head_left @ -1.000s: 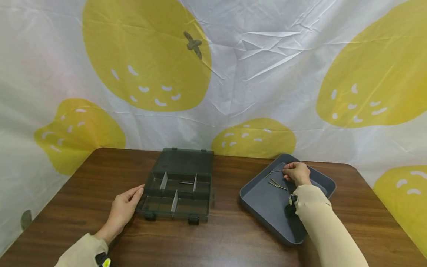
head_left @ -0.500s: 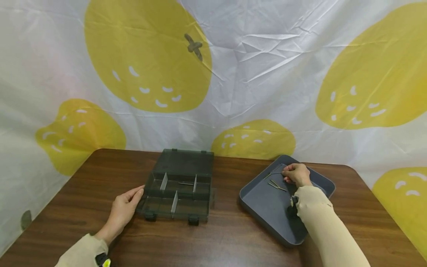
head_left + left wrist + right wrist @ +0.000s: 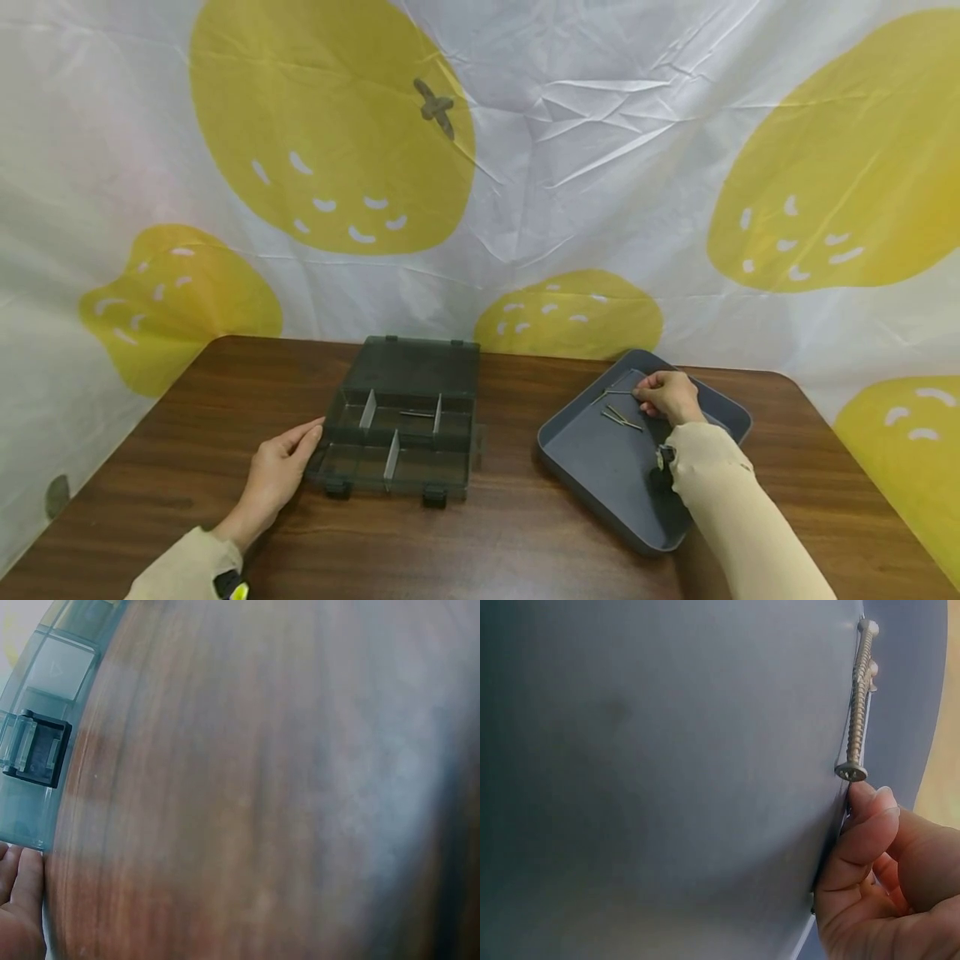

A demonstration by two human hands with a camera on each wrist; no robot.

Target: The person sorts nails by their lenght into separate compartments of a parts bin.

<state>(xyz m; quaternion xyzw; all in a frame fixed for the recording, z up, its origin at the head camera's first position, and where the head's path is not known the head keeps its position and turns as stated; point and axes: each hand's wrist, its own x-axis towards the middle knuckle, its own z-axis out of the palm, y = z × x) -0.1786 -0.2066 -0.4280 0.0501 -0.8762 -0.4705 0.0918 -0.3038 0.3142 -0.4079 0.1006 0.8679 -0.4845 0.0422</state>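
My left hand (image 3: 273, 471) rests its fairly straight fingertips against the left side of a smoky, see-through divided box (image 3: 431, 479), whose lid (image 3: 416, 362) is folded back. One thin metal piece (image 3: 416, 413) lies in a rear compartment. Over on the right, my right hand (image 3: 670, 396) reaches into a grey tray (image 3: 592, 492). Its thumb and finger pinch the end of a thin grey screw or nail (image 3: 619, 392); its tip by the fingers is hidden. Several brass-coloured screws (image 3: 622, 418) lie beside it, and the right wrist view shows a threaded screw (image 3: 858, 712) just beyond my fingertips.
Both containers stand on a brown wooden table (image 3: 510, 533), with bare wood between them. A white cloth (image 3: 585, 192) with yellow fruit prints hangs behind the table's back edge. Black latches (image 3: 434, 497) stick out from the box's front.
The right hand has barely shifted, still at the thin grey piece in the tray. The left hand and the box stay in place. The view has tilted very slightly.
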